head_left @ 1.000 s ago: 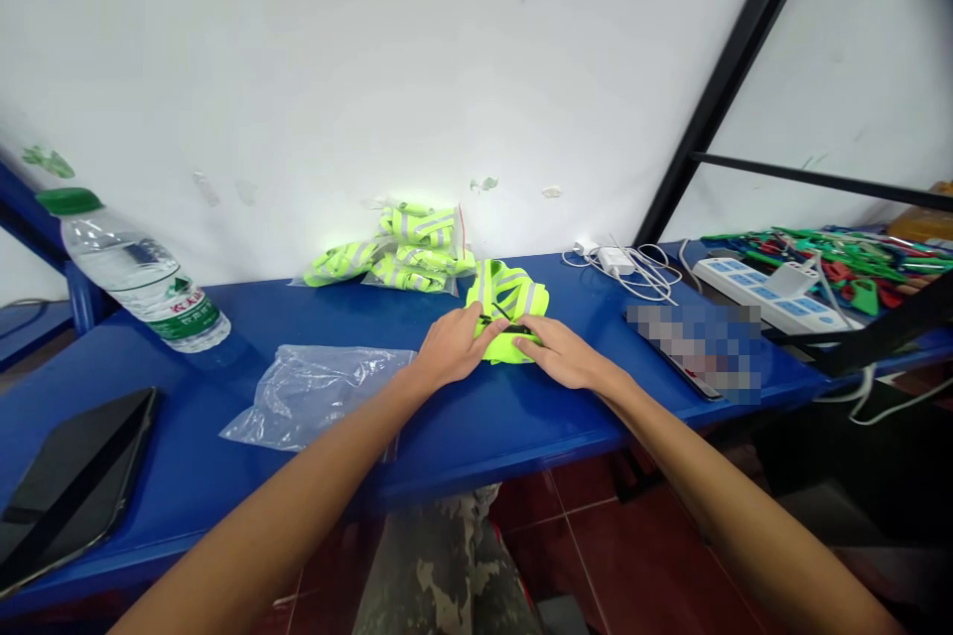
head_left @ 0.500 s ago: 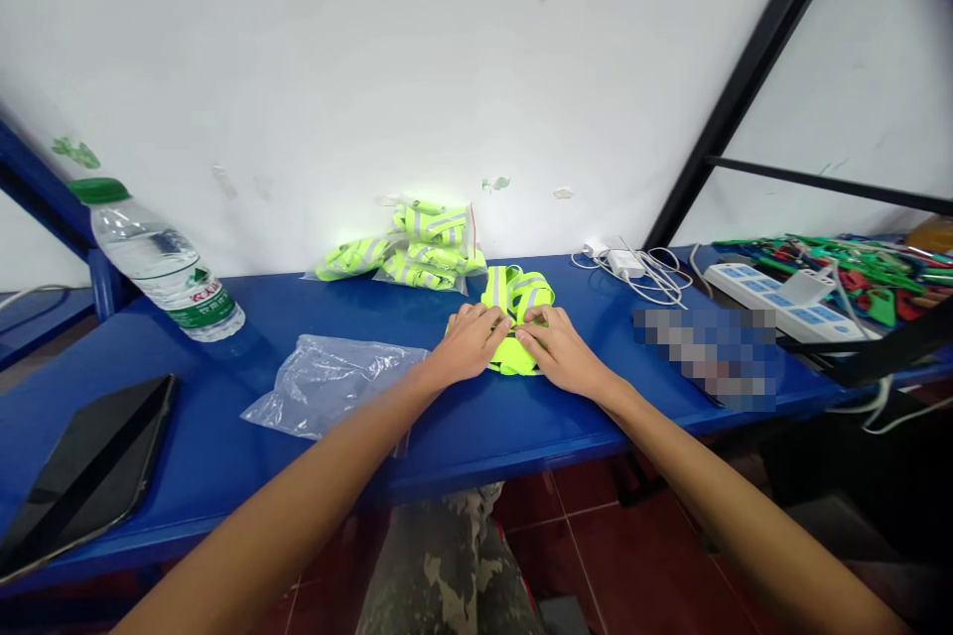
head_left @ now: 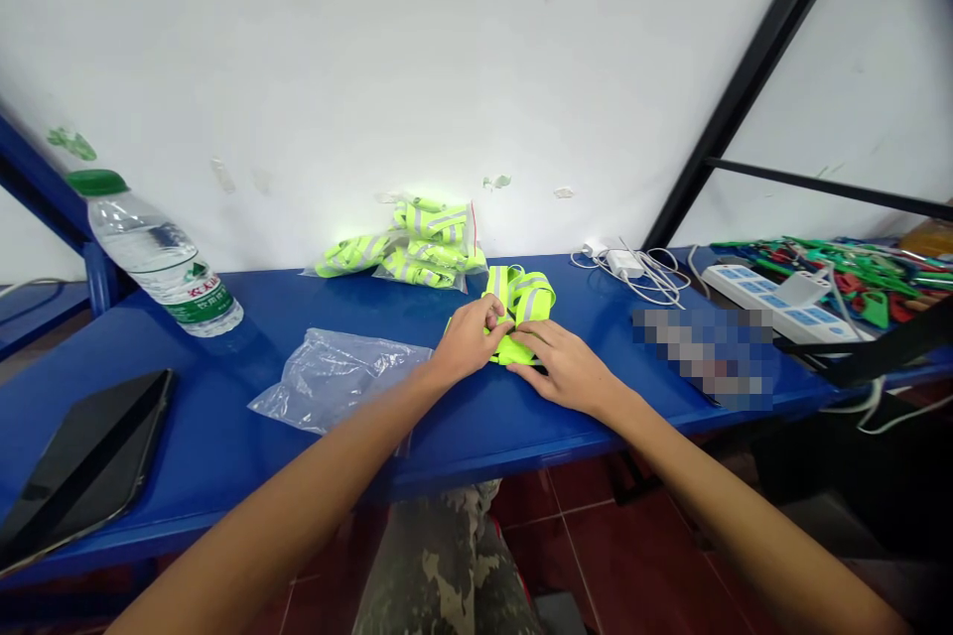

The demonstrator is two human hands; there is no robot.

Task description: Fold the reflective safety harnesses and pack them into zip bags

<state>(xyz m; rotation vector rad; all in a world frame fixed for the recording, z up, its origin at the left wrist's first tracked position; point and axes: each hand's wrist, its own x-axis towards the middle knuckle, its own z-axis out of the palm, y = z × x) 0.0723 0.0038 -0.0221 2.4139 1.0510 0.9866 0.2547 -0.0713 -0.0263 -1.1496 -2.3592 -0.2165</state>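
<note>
A neon yellow reflective vest [head_left: 522, 300] with grey stripes lies folded on the blue table [head_left: 476, 417], near its middle. My left hand [head_left: 468, 342] pinches the vest's near left part with curled fingers. My right hand [head_left: 564, 365] presses flat on the vest's near right edge, fingers stretched toward the left hand. An empty clear plastic bag [head_left: 339, 379] lies just left of my left hand. Against the wall behind, a pile of bagged yellow vests [head_left: 406, 256] is stacked.
A water bottle [head_left: 153, 261] lies tilted at the back left and a dark tablet [head_left: 78, 461] at the near left edge. White charger cables [head_left: 632, 270], a power strip [head_left: 774, 296] and green and red tools [head_left: 849, 268] sit on the right. A black frame post [head_left: 745, 84] rises there.
My hands closed in over the vest's near edge; the left went from flat to pinching the fabric, and the right slid slightly nearer. The camera shifted a little to the left.
</note>
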